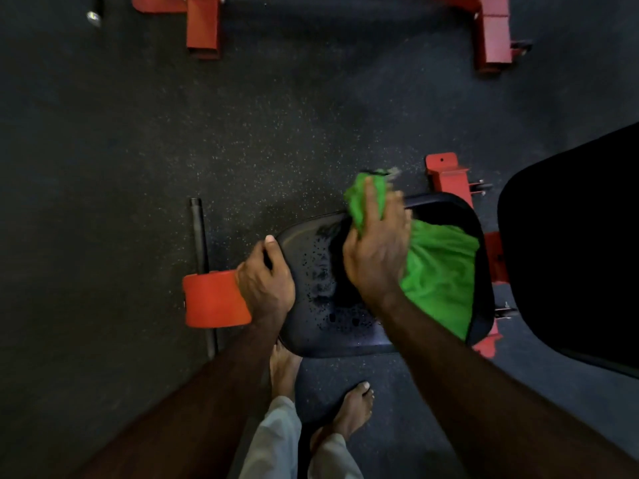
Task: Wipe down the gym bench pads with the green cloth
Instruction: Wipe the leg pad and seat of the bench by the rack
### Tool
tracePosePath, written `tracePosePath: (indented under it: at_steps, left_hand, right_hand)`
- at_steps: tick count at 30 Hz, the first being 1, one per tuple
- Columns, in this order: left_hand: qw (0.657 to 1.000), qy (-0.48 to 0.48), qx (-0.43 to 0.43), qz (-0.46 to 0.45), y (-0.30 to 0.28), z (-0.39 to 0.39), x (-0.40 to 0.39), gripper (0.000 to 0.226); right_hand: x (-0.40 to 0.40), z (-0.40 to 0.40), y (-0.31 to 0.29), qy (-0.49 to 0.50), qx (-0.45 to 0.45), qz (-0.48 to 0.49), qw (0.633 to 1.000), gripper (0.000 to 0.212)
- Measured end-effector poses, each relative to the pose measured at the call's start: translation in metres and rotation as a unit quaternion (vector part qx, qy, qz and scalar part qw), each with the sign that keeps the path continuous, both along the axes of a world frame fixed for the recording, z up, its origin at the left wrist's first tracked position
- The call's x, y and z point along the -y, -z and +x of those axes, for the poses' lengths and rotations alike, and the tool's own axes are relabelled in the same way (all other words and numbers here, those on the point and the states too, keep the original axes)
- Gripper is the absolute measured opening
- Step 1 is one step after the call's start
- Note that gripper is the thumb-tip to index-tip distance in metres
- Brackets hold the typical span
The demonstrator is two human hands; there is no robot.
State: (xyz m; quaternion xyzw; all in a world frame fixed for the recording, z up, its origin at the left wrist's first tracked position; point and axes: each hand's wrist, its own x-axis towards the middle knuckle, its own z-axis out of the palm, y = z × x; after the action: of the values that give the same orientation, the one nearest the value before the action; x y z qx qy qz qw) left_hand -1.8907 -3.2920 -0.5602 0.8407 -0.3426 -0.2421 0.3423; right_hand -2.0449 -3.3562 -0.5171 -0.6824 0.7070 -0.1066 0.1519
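Here, the person is leaning over a black padded vinyl seat pad point(311, 271) of a red-framed gym bench, both bare forearms reaching forward and down from the bottom of the view. The right hand point(375, 250) is lying palm-down on a crumpled bright green cloth point(439, 271), fingers curling around a bunched fold of it near the pad's far edge, the fingertips blurred there; the rest of the cloth is spreading over the right portion of the pad toward its right rim. The left hand point(264, 281) is gripping the pad's left edge, thumb extending along the rim and fingers wrapping under it, wrist bent slightly inward. Between the two hands, the bare pad surface is showing scattered droplets and wet smears. Just beside the left hand, touching its outer side, an orange-red cylindrical foam roller point(214, 299) is sitting on a thin black metal bar point(198, 233). A second, larger black pad point(574, 254) is slanting in at the right. Two bare feet point(345, 413) are standing on the dark speckled rubber floor point(173, 150) beneath the pad's near edge.
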Motion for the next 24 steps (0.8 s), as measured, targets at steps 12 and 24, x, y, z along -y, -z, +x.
tracePosePath:
  at_steps: [12,24]
  left_hand:
    - [1.000,0.008,0.001,-0.002,0.001,0.000,0.000,0.053]
    - [1.000,0.002,-0.004,-0.006,0.000,0.000,0.001,0.051]
  right_hand:
    - [0.007,-0.004,0.001,0.049,-0.001,-0.018,0.999,0.084]
    - [-0.007,0.018,0.001,0.013,0.023,-0.004,1.000,0.082]
